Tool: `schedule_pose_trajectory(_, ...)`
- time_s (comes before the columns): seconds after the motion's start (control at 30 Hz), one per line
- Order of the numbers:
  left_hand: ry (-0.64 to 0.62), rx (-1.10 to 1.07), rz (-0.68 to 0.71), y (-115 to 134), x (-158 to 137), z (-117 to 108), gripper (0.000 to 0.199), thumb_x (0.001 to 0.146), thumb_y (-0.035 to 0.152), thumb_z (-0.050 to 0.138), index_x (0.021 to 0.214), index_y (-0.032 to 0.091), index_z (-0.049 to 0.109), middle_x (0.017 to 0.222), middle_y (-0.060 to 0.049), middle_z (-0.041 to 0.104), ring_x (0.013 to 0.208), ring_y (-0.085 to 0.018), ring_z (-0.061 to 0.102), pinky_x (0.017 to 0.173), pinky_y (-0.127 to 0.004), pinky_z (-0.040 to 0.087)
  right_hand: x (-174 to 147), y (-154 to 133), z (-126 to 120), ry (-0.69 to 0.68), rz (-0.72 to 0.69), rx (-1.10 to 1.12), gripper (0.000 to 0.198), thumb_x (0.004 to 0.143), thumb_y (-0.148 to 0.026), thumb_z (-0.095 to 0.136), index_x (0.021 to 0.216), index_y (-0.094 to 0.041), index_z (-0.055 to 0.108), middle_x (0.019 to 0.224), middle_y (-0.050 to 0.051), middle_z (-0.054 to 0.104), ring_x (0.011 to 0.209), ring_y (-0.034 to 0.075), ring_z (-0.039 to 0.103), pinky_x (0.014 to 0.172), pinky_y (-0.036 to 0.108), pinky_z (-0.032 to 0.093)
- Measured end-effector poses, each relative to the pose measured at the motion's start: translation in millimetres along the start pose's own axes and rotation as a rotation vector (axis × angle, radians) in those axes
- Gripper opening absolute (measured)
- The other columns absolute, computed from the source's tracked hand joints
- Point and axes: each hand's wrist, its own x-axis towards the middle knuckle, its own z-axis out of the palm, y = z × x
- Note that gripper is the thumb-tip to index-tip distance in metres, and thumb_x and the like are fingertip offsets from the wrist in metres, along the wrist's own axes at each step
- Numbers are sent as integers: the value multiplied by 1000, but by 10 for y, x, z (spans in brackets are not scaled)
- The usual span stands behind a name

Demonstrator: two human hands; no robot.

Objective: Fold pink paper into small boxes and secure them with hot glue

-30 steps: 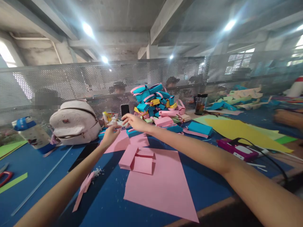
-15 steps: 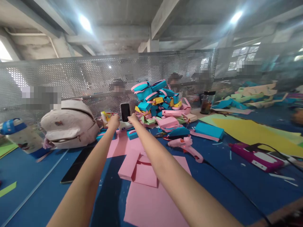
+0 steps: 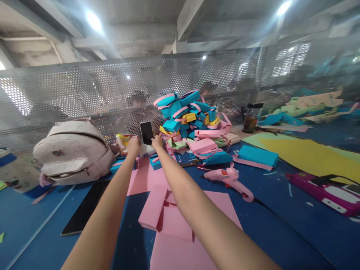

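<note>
My left hand [image 3: 134, 146] and my right hand [image 3: 157, 143] reach far across the table, both with curled fingers. Between them a black-screened phone [image 3: 146, 133] stands nearly upright, leaning slightly. The fingertips of my right hand are at its lower right edge. Below the phone lies a white packet-like thing [image 3: 147, 150] between my hands. A yellow, red and white wrapper [image 3: 123, 141] is just left of my left hand. What the fingers grip is too small to make out. Under my forearms are a folded pink paper box [image 3: 153, 208] and pink sheets [image 3: 180, 251].
A pile of blue, pink and yellow paper boxes [image 3: 182, 116] rises behind my right hand. A pink glue gun [image 3: 229, 180] with a cord lies to the right, near scissors [image 3: 189, 164]. On the left are a pale backpack [image 3: 74, 153] and black tablet [image 3: 84, 210]. A perforated partition [image 3: 98, 82] stands behind.
The view has moved closer and shifted a little. The phone now leans slightly more to one side. Both hands stay beside it.
</note>
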Motion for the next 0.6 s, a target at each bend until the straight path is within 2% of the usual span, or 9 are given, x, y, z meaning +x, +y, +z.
schedule_pose_trajectory(0.07, 87, -63, 2, -9, 4, -42, 35, 93, 36, 59, 123, 16, 57, 123, -10, 60, 105, -22, 62, 88, -44, 54, 4, 17, 20, 37, 20, -23, 34, 96, -33, 60, 125, -16, 57, 124, 10, 60, 105, 23, 63, 88, 43, 55)
schedule_pose_trajectory(0.13, 190, -134, 7, -1, -3, -109, 26, 94, 29, 56, 116, 15, 61, 119, -10, 62, 106, -22, 62, 91, -43, 52, -4, 35, 40, 67, 31, -47, 33, 96, -33, 59, 124, -16, 57, 124, 10, 60, 105, 23, 63, 88, 43, 55)
schedule_pose_trajectory(0.2, 285, -212, 21, 26, -21, -187, 17, 93, 18, 52, 105, 15, 64, 112, -10, 64, 105, -21, 61, 93, -37, 50, -17, 56, 57, 87, 33, -71, 33, 96, -33, 59, 124, -17, 58, 124, 10, 60, 105, 22, 63, 88, 43, 55)
schedule_pose_trajectory(0.27, 360, -294, 34, 65, -45, -260, 18, 89, 11, 48, 96, 16, 64, 105, -8, 66, 101, -20, 62, 92, -32, 48, -27, 73, 70, 91, 28, -92, 33, 96, -33, 59, 124, -16, 58, 124, 10, 60, 105, 23, 63, 88, 43, 55)
schedule_pose_trajectory(0.33, 433, -372, 22, 104, -56, -321, 19, 90, 13, 45, 97, 17, 61, 101, -6, 67, 98, -19, 63, 90, -29, 47, -31, 81, 76, 84, 22, -108, 33, 96, -33, 60, 124, -16, 58, 124, 9, 60, 105, 23, 63, 88, 43, 55)
schedule_pose_trajectory(0.4, 504, -447, -17, 130, -47, -368, 24, 95, 16, 35, 106, 16, 56, 102, -7, 67, 98, -18, 64, 88, -28, 47, -31, 78, 75, 75, 18, -121, 33, 96, -33, 60, 124, -16, 58, 124, 9, 60, 105, 23, 63, 88, 43, 55)
schedule_pose_trajectory(0.5, 520, -545, -65, 118, -17, -406, 32, 101, 21, 21, 120, 16, 47, 99, -7, 69, 87, -15, 67, 78, -26, 50, -40, 53, 65, 68, 17, -138, 33, 96, -33, 60, 124, -16, 58, 124, 9, 60, 105, 23, 63, 88, 43, 55)
schedule_pose_trajectory(0.6, 413, -600, -73, 41, -31, -386, 28, 101, 24, 29, 118, 16, 51, 87, -4, 70, 71, -13, 67, 68, -25, 51, -71, 12, 49, 69, 16, -155, 33, 96, -33, 60, 124, -16, 58, 124, 9, 60, 105, 22, 63, 88, 43, 55)
